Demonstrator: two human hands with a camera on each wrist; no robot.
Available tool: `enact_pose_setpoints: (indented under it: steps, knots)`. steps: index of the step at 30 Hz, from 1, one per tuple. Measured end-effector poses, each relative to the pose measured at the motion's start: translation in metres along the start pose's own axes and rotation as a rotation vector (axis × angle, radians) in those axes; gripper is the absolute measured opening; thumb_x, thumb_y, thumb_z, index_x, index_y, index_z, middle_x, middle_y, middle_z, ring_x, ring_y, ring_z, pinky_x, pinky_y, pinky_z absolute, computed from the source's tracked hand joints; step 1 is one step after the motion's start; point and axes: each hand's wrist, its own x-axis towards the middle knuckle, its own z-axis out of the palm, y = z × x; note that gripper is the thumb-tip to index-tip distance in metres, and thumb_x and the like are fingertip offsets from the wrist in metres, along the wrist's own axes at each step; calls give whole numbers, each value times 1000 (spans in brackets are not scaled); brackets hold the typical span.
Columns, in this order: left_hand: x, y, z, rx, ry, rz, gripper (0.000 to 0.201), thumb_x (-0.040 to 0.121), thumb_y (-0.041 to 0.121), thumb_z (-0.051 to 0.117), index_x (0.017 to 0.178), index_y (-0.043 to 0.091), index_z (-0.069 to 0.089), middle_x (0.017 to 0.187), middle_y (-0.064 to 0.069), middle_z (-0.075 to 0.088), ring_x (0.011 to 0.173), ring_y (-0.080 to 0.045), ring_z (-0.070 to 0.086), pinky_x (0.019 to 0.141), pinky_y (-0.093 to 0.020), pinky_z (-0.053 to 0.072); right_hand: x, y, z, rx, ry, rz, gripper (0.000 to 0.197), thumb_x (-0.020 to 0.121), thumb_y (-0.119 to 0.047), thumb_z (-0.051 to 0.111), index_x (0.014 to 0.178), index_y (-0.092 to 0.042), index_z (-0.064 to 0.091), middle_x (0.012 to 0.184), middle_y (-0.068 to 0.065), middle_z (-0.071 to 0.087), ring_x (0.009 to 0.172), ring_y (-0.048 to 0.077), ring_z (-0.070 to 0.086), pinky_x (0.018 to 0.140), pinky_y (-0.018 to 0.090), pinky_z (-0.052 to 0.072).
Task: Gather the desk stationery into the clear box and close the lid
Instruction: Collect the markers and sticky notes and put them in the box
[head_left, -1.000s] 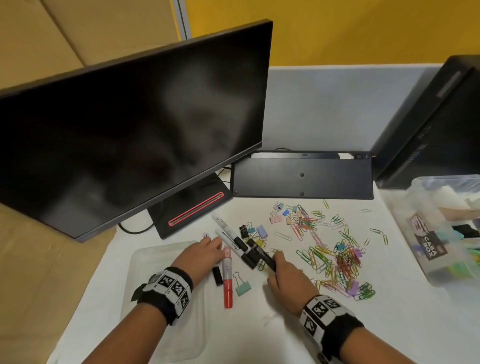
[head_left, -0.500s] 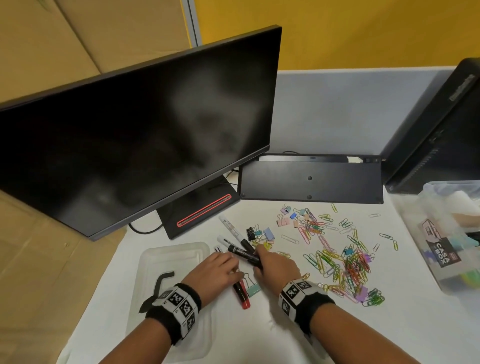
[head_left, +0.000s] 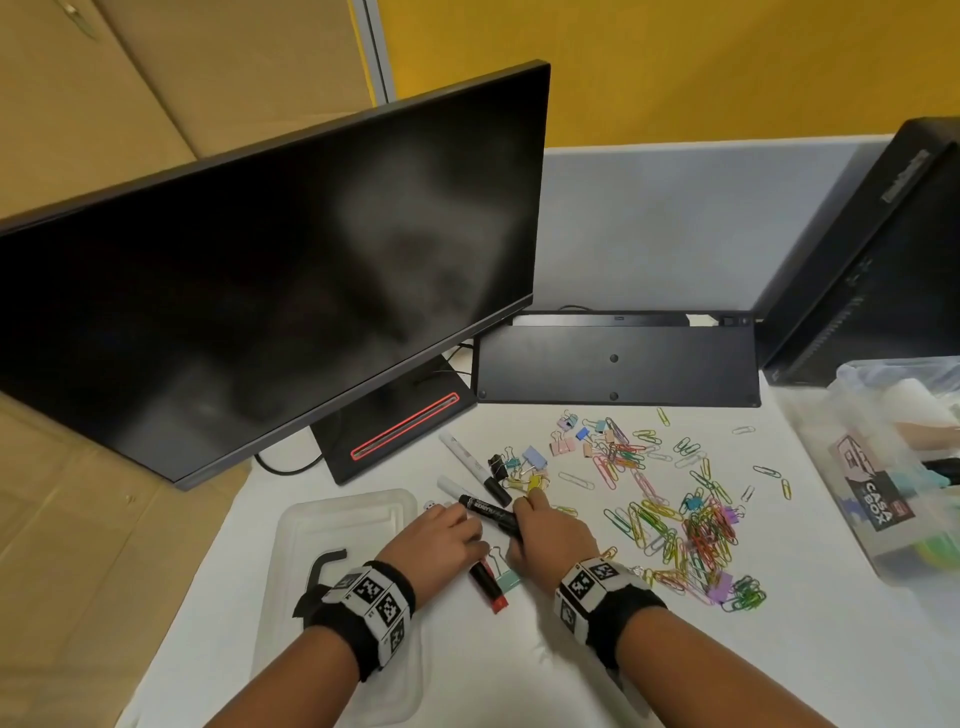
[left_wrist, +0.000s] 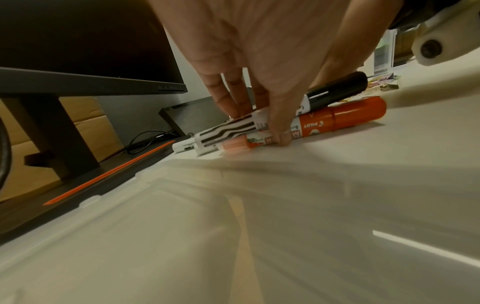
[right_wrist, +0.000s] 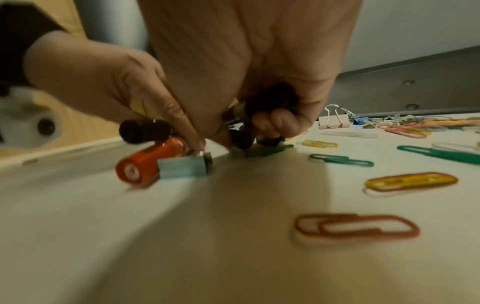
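My left hand (head_left: 470, 535) rests beside the lid, its thumb and fingers (left_wrist: 281, 134) pinching a red marker (left_wrist: 337, 118) and a white marker (left_wrist: 228, 128) together on the desk. Close to its right, my right hand (head_left: 524, 522) grips a black marker (head_left: 485, 510), fingers curled round it (right_wrist: 275, 121). A teal binder clip (right_wrist: 182, 169) lies against the red marker's cap (right_wrist: 145, 164). Another white marker (head_left: 465, 460) lies further back. Coloured paper clips (head_left: 685, 519) and binder clips (head_left: 535, 460) are scattered to the right. The clear box (head_left: 857, 467) stands at the right edge, with items inside.
The box's clear lid (head_left: 337, 525) lies flat on the desk under my left wrist. A tilted monitor (head_left: 260, 270) and its stand (head_left: 395, 431) fill the back left. A black keyboard (head_left: 613, 358) lies upside down behind the clips, with a black computer tower (head_left: 872, 260) at the back right.
My right hand has moved left with the black marker, up against my left hand. My left hand has slid onto the red and white markers, and the red marker has turned at an angle.
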Motion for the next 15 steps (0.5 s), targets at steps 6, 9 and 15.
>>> enact_pose_setpoints:
  steps: [6, 9, 15]
  knots:
    - [-4, -4, -2, 26, 26, 8, 32, 63, 27, 80, 92, 32, 67, 86, 11, 61, 82, -12, 58, 71, -25, 51, -1, 11, -8, 534, -64, 1, 12, 96, -26, 41, 103, -17, 47, 89, 4, 59, 67, 14, 53, 65, 29, 49]
    - [-12, -9, -1, -30, 62, -67, 47, 59, 18, 80, 100, 29, 62, 92, 8, 60, 85, -13, 59, 76, -26, 51, 1, 18, -20, 743, -79, 7, 12, 96, -22, 44, 107, -19, 46, 85, -2, 59, 67, 8, 51, 67, 25, 44]
    - [-32, -20, -4, -108, 46, -192, 76, 37, 9, 84, 105, 31, 59, 93, 10, 59, 80, -10, 61, 73, -21, 52, 22, 4, -29, 531, -46, -17, 12, 97, -31, 45, 103, -22, 40, 82, -5, 50, 68, 8, 48, 62, 23, 40]
